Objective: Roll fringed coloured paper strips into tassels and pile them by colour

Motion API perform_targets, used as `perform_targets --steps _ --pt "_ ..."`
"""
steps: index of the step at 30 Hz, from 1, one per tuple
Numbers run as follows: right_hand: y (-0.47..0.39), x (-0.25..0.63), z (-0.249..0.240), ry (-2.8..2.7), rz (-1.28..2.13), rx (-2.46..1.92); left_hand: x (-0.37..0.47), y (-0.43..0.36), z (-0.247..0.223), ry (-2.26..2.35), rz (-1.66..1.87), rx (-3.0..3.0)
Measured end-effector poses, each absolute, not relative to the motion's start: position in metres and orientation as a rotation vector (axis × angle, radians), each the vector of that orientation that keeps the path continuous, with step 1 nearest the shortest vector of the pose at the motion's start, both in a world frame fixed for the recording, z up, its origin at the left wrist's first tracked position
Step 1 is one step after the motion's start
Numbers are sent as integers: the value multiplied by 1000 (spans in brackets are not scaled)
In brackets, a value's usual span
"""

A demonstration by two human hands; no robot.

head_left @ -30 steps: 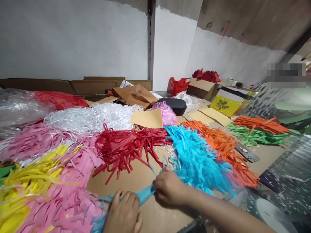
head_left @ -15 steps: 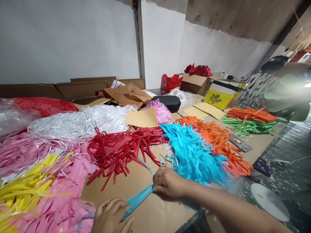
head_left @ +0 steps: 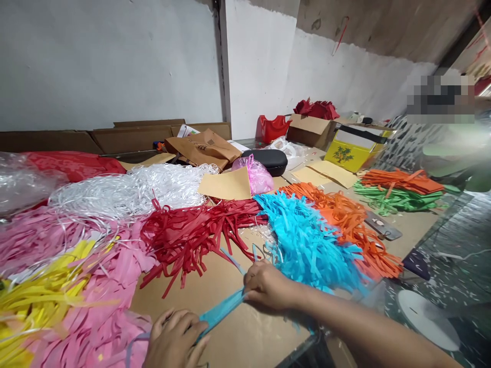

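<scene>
A bundle of blue strips point(head_left: 222, 309) stretches taut between my two hands, low over the cardboard. My right hand point(head_left: 268, 286) is closed on its upper end, and thin loose ends poke out past the fist. At the lower end, my left hand point(head_left: 174, 337) has its fingers curled over the strips; the thumb side is partly hidden. A fringed pile of bright blue strips point(head_left: 307, 240) lies just beyond my right hand. Dark red strips point(head_left: 192, 230) spread behind the held bundle, and pink strips point(head_left: 111, 306) lie left of my left hand.
Yellow strips point(head_left: 49, 291) and white stringy strands point(head_left: 126, 189) lie to the left. Orange strips point(head_left: 337, 214), a phone point(head_left: 382, 226) and a green stack point(head_left: 395, 197) are on the right. A black case point(head_left: 270, 162) and yellow box point(head_left: 351, 148) stand behind. A person point(head_left: 414, 138) is at far right.
The view has shifted slightly, so things sit a little further right. Both hands keep their hold on the blue strips, with hardly any movement.
</scene>
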State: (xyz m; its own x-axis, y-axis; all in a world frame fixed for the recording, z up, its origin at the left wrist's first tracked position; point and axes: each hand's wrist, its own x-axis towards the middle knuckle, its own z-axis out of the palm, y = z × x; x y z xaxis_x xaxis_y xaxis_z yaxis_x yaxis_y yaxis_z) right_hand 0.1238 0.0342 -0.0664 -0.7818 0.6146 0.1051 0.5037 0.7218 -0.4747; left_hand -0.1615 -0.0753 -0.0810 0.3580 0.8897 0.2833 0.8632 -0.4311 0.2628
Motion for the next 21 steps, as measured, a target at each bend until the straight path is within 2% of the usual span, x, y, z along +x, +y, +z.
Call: perform_targets --steps 4,12,16,21 --pt "36 120 -65 -2673 561 -1014 -153 -70 -79 1812 339 2183" --pt "40 112 -63 -2714 461 -1149 -136 -53 -54 1888 25 2226" --pt "34 114 -55 -2685 370 -1163 -140 -49 -56 1865 104 2281" --pt "26 121 -55 -2825 23 -521 -142 -51 -70 1556 508 2740"
